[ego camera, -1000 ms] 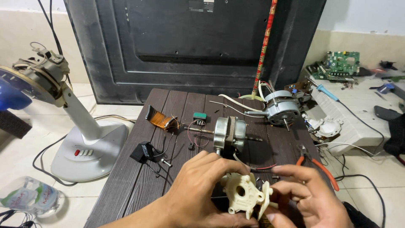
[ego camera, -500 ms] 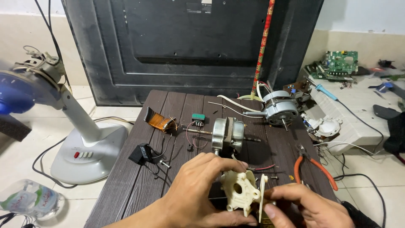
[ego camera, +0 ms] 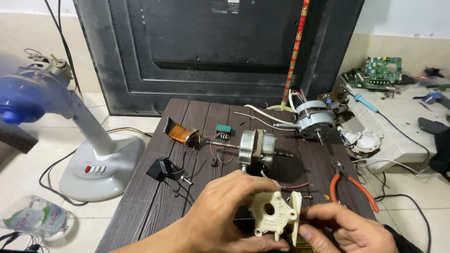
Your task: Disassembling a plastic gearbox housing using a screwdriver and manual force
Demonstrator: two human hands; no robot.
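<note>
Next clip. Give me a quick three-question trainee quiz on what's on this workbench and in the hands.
1. True or false: both hands grip the cream plastic housing.
2. Which tool lies right of the hands? A) orange-handled pliers B) hammer C) wrench
3. Fill in: the fan motor lies on the dark ____ table.

Key
1. True: left hand and right hand both hold it.
2. A, the pliers.
3. Slatted.
</note>
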